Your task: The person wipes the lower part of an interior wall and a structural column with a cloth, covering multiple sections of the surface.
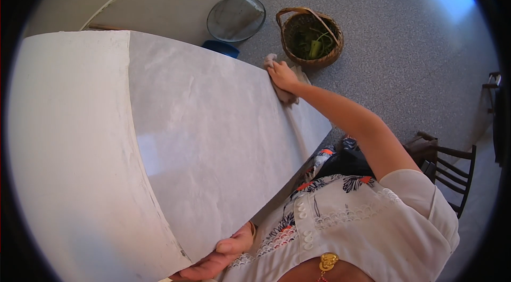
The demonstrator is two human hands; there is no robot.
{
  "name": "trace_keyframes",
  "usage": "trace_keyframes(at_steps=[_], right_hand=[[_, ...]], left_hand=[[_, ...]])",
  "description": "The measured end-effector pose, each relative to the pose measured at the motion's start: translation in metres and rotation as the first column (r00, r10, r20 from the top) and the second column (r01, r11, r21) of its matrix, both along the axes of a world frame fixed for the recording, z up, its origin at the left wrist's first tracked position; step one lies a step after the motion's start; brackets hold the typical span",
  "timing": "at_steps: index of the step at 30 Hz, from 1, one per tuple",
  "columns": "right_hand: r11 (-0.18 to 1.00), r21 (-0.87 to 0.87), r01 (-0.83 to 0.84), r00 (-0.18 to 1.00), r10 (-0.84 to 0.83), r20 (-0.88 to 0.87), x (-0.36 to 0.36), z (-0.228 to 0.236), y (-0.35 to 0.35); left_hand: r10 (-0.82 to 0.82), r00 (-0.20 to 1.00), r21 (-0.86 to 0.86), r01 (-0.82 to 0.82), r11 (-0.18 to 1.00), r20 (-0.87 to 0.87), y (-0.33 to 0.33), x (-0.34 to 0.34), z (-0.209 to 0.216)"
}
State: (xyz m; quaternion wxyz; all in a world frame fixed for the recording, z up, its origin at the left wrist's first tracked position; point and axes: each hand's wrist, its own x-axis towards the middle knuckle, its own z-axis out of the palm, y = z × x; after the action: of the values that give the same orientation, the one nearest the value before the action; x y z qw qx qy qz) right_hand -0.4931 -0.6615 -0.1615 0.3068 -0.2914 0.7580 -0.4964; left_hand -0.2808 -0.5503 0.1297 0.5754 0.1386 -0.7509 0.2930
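My right hand (283,75) presses a crumpled beige cloth (288,95) against the far right edge of a grey marbled slab (213,122); its fingers are bent over the cloth, part of which hangs past the edge. At the bottom, my left hand (221,258) grips the near corner of the slab, thumb bent by the edge and fingers partly hidden beneath. Along the slab's left side runs a white panel (69,138) with a rough, chipped seam between the two.
A wicker basket (286,42) with green vegetables stands on the speckled grey floor (394,63). Beside it a round glass disc (237,18) leans near a blue object (221,48). Behind rises a low white-edged partition (159,2). A dark slatted chair (455,167) is at the right.
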Motion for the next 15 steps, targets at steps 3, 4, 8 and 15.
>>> trace_keyframes(at_steps=[3, 4, 8, 15], right_hand=[[1.000, -0.003, 0.004, 1.000, -0.004, -0.002, 0.001, 0.006, -0.005], [1.000, -0.002, -0.001, 1.000, 0.001, -0.003, 0.007, 0.005, -0.002], [0.995, -0.098, -0.014, 1.000, 0.016, 0.016, 0.044, -0.007, 0.048], [0.971, -0.133, -0.197, 0.963, 0.217, 0.158, 0.091, 0.054, 0.140]], left_hand=[[-0.001, 1.000, -0.008, 0.001, 1.000, 0.018, -0.001, 0.001, 0.003], [0.001, 0.999, -0.017, 0.000, 1.000, 0.054, -0.002, 0.002, 0.004], [-0.030, 0.999, -0.012, 0.030, 0.999, 0.028, -0.003, -0.004, 0.002], [-0.145, 0.989, -0.002, 0.146, 0.989, 0.038, -0.011, -0.003, 0.002]])
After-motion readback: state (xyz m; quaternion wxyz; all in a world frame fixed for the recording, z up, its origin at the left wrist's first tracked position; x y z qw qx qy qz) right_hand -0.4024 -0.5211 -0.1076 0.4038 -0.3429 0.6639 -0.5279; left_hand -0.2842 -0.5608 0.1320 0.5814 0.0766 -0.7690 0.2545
